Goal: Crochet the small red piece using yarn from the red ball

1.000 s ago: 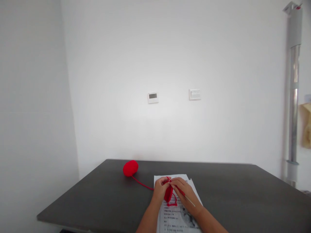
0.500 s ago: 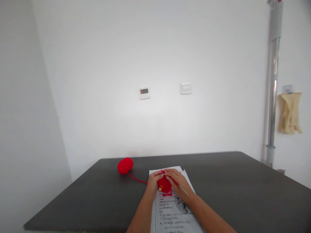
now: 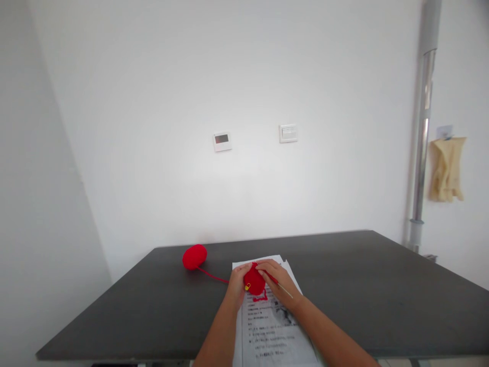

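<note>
Between my hands is a round red piece of crochet [image 3: 254,280], with a yellow stitch marker [image 3: 247,287] at its lower left edge and a loose red yarn tail [image 3: 260,297] below. My left hand [image 3: 237,281] is closed on the left edge of the piece. A crochet hook [image 3: 284,290] with a red grip and a pale shaft lies under the fingers of my right hand [image 3: 281,281], which hold it at the piece's upper right. The hook's tip is too small to make out. From my left hand a red strand runs to the yarn ball [image 3: 194,257].
Printed sheets of paper [image 3: 263,341] lie under my hands on the dark table [image 3: 153,311]. A thermostat [image 3: 222,141] and a light switch [image 3: 288,133] are on the wall behind. At the right, pale gloves [image 3: 446,169] hang beside a metal pipe [image 3: 422,163].
The view has shifted slightly, so everything sits a little higher and further left. The crochet piece now faces me more fully between my hands, which keep their hold.
</note>
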`<control>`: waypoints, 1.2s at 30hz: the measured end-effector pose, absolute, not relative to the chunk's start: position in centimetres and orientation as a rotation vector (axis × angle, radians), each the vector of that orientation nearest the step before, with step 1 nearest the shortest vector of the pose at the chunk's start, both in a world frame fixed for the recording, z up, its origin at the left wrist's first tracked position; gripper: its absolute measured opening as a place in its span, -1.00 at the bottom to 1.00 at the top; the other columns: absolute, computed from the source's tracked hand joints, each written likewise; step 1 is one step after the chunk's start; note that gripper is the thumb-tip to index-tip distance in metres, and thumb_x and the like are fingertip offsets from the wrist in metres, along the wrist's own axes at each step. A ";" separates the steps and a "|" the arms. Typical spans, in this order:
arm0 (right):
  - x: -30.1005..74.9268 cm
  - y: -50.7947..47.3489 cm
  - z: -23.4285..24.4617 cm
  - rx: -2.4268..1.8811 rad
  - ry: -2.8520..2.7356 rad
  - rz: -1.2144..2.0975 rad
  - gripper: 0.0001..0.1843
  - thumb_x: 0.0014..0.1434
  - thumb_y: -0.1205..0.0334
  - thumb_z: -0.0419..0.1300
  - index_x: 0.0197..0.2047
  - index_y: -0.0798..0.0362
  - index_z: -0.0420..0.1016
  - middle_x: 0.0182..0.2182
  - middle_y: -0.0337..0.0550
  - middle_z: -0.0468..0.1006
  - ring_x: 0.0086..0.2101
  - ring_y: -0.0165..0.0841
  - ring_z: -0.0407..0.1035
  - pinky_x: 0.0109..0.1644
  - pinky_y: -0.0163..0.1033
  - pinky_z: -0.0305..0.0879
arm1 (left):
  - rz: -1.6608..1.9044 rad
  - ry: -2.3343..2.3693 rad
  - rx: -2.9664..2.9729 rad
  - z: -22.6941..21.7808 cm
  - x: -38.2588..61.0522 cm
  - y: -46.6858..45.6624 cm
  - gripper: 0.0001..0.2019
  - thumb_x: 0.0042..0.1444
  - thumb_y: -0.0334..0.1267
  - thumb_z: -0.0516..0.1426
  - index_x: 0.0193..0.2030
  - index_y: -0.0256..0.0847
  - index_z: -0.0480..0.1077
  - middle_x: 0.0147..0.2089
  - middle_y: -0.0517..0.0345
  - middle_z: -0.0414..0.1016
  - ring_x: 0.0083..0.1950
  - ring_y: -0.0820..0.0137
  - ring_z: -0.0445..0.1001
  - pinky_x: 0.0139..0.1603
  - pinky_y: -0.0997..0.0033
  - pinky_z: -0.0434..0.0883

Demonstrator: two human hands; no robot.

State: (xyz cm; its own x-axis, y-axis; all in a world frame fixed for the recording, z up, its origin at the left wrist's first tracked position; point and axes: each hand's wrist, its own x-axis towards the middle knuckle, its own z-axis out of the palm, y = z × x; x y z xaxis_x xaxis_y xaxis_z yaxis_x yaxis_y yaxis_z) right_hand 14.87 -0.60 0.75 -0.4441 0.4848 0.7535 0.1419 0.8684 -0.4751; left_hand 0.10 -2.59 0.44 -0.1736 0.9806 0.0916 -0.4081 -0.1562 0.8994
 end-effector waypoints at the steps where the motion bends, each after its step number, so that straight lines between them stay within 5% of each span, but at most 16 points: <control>1: 14.9 -0.6 0.7 -0.458 -2.017 0.425 -0.72 0.27 0.22 -0.04 -0.07 -0.01 0.44 -0.11 -0.08 0.46 -0.10 -0.32 0.33 0.04 -0.17 0.27 | 1.586 0.920 0.896 0.4 0.1 -2.6 -0.69 -0.26 -0.14 0.28 -0.44 -0.39 0.49 -0.53 0.04 0.51 -0.46 0.38 0.42 -0.37 0.44 0.31; 16: 15.0 -0.7 1.0 -0.457 -2.003 0.470 -0.74 0.25 0.24 0.01 -0.06 -0.03 0.45 -0.11 -0.09 0.47 -0.09 -0.32 0.34 0.04 -0.15 0.28 | 1.529 0.870 0.922 0.4 -0.2 -2.8 -0.70 -0.36 -0.37 0.31 -0.36 -0.36 0.52 -0.47 0.04 0.54 -0.44 0.38 0.45 -0.31 0.41 0.31; 36: 15.1 0.5 0.6 -0.426 -1.749 0.918 -0.77 0.16 0.15 0.12 -0.19 0.00 0.54 -0.23 -0.10 0.56 -0.17 -0.28 0.42 -0.02 -0.15 0.30 | 1.463 0.881 0.983 0.4 0.1 -2.7 -0.63 -0.36 -0.35 0.31 -0.28 -0.32 0.52 -0.40 0.03 0.56 -0.42 0.37 0.46 -0.31 0.42 0.32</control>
